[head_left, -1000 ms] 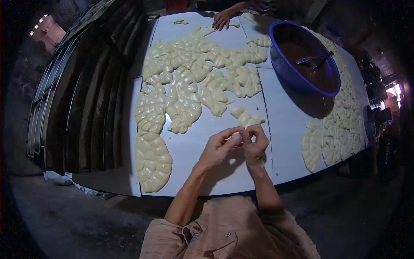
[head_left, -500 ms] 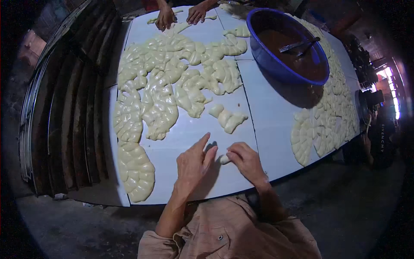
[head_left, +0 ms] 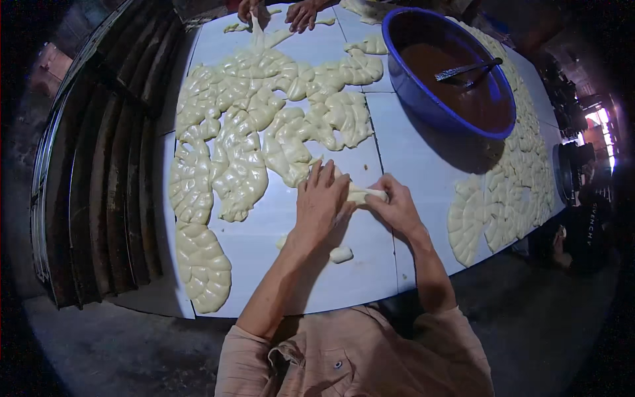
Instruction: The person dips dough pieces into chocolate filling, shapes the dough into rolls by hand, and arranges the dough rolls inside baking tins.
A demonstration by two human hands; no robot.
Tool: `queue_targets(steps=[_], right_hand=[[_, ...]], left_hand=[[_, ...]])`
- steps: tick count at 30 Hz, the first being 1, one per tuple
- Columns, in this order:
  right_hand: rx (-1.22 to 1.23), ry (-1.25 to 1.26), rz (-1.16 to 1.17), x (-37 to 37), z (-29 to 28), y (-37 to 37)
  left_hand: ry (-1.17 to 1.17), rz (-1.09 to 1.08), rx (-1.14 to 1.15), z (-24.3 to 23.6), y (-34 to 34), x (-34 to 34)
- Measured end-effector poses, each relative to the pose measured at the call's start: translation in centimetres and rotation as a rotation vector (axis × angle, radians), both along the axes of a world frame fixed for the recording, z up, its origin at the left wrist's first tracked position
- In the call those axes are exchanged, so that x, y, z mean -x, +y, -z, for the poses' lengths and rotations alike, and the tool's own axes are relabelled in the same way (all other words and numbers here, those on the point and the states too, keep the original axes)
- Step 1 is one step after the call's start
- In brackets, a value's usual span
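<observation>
My left hand point(head_left: 319, 198) lies over a small dough piece near the table's middle, fingers extended and slightly apart. Just right of it, my right hand point(head_left: 395, 200) pinches the end of that pale dough piece point(head_left: 362, 194), pulling it out into a strip. A small white dough lump point(head_left: 340, 254) lies on the white table surface point(head_left: 357, 284) between my forearms. Many glossy, flattened dough pieces point(head_left: 238, 172) cover the left and middle of the table, some joined in irregular sheets.
A blue basin point(head_left: 430, 106) of brown liquid with a utensil point(head_left: 463, 68) sits at right, beside more dough pieces point(head_left: 503, 205). At the far edge, a co-worker's hands point(head_left: 303, 14) handle dough. Stacked dark metal trays point(head_left: 106, 185) stand left.
My hands have moved up the table onto the dough piece; the right now grips its end. The small lump is left nearer me. The co-worker's left hand lifts a stretched dough strip.
</observation>
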State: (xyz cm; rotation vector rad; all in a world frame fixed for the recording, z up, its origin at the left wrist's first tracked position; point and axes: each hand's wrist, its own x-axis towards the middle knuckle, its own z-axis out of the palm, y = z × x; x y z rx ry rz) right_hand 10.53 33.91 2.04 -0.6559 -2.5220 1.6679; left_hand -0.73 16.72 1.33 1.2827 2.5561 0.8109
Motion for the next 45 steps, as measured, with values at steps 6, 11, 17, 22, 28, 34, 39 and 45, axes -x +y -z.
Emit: queue_targets(steps=[6,11,17,22,28,34,39,45], right_hand=[[0.669,0.043,0.183,0.3,-1.6,-0.1],[0.204,-0.080,0.025,0.1,0.1,1.0],[0.214,0.025,0.122,0.0,-0.1,0.1],[0.060,-0.088,0.114,-0.4,0.0,0.4],[0.604,0.010,0.235,-1.9,-2.8,0.2],[0.965,0.592,0.252,-6.0,-4.1,3.2],[0.893,0.418,0.376,-4.1,-6.6,1.4],[0.771,0.291,0.386,-3.8,-4.0,-1.0]], left_hand=[[-0.058,0.027,-0.053,-0.1,0.1,0.3],[-0.017,0.182,-0.041,-0.7,1.8,-0.5],[0.059,0.151,-0.142,0.5,3.2,-1.0],[0.151,0.139,-0.209,1.1,3.6,-1.4],[0.171,0.116,-0.124,1.4,3.3,-2.3],[0.179,0.113,-0.091,2.5,3.7,-2.6],[-0.133,0.238,-0.097,-0.7,1.6,-0.9],[-0.841,0.174,-0.261,-6.6,3.1,-1.5]])
